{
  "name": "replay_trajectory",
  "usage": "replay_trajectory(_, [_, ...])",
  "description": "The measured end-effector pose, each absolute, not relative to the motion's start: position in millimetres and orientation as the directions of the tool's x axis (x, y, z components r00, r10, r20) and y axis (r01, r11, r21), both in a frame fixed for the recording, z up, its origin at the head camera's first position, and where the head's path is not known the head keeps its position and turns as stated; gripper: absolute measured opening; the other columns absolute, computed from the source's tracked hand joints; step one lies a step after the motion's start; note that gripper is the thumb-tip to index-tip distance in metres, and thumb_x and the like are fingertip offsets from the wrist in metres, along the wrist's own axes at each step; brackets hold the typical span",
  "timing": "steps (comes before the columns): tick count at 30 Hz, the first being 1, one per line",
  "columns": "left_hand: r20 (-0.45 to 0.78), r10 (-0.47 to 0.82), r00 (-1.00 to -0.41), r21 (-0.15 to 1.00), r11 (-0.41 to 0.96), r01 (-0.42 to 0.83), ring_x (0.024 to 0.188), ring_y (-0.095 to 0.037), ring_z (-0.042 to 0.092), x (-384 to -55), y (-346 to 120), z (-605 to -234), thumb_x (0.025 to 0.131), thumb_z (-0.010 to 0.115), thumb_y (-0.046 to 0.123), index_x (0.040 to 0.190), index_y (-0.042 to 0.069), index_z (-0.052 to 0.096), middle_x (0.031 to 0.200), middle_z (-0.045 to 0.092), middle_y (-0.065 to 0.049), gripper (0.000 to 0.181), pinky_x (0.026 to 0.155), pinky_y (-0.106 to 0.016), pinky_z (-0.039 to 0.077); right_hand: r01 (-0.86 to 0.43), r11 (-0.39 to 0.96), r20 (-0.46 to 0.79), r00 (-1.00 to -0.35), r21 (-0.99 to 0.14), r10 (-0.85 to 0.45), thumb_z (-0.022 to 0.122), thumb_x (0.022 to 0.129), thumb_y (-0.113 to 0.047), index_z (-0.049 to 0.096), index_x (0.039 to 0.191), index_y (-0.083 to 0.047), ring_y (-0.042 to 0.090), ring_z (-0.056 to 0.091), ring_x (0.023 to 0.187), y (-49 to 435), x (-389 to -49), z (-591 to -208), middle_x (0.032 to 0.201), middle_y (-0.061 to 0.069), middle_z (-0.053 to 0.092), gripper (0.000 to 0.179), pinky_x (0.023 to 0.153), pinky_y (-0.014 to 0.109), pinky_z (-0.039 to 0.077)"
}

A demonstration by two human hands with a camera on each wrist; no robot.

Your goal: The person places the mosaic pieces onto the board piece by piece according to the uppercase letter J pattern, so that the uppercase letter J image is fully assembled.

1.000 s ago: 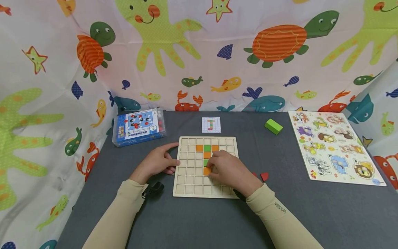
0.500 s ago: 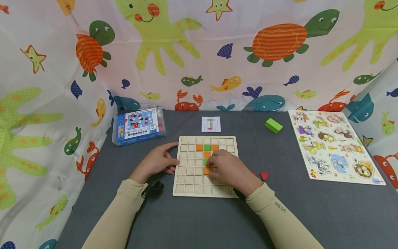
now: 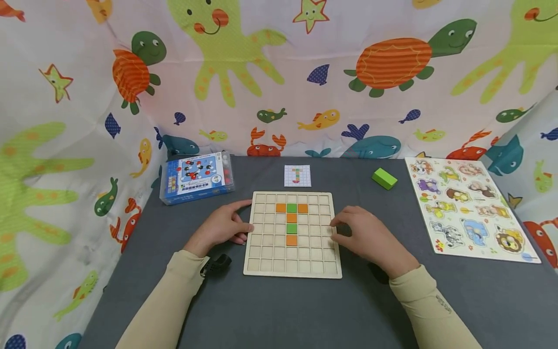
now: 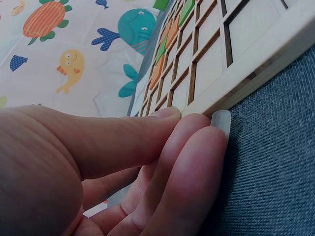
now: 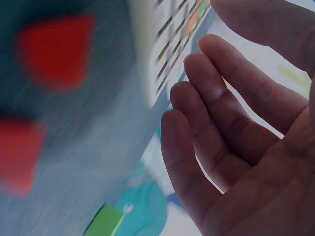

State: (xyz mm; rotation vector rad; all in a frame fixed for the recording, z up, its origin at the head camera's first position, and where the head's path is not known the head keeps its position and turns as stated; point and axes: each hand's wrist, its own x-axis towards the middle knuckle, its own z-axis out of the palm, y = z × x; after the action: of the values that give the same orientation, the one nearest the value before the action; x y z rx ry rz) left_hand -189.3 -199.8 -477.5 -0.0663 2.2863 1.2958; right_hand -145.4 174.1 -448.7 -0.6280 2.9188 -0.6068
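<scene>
A square wooden grid board (image 3: pixel 267 251) lies flat on the table. Orange and green square tiles fill several of its cells; a green tile (image 3: pixel 291 229) sits above an orange tile (image 3: pixel 291 240) in the middle column. At the board's left edge my left hand (image 3: pixel 220 225) holds it, thumb and curled fingertips against the rim in the left wrist view. My right hand (image 3: pixel 370 237) hovers by the right edge, fingers loosely bent and nothing between them. Two red pieces with one rounded side (image 5: pixel 58 51) lie near it in the right wrist view; the hand hides them from the head view.
Behind the board lies a small pattern card (image 3: pixel 297 175). A green block (image 3: pixel 384 179) stands at the back right, left of an animal picture board (image 3: pixel 472 208). At the back left is a blue boxed kit (image 3: pixel 196 178). A printed curtain (image 3: pixel 261 63) surrounds the table.
My right hand has moved right, off the tiles to the board's right edge, uncovering the lower green and orange tiles. The left hand stays at the left edge.
</scene>
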Motion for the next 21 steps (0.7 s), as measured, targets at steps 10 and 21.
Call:
replay_trajectory(10, [-0.463,0.193,-0.865,0.774,0.563,-0.289,0.072,-0.022,0.076,-191,-201,-480,0.096,0.085,0.02,0.165,0.029,0.046,0.095,0.07,-0.015,0.08,0.067,-0.034,0.068,-0.329,0.861,-0.018,-0.931,-0.389,-0.364,0.088,0.091,-0.026,0.081,0.111,-0.013,0.026,0.068,0.106,232,-130,-456,0.109,0.003,0.073,0.025,0.097,0.057,0.06])
replay_trajectory(21, [-0.463,0.198,-0.864,0.776,0.56,-0.288,0.071,-0.022,0.076,-190,-201,-478,0.096,0.085,0.019,0.165,0.029,0.046,0.095,0.071,-0.015,0.08,0.067,-0.034,0.068,-0.324,0.864,-0.041,-0.93,-0.385,-0.366,0.089,0.089,-0.022,0.081,0.11,-0.017,0.023,0.068,0.105,259,-120,-466,0.107,-0.002,0.072,0.023,0.096,0.055,0.06])
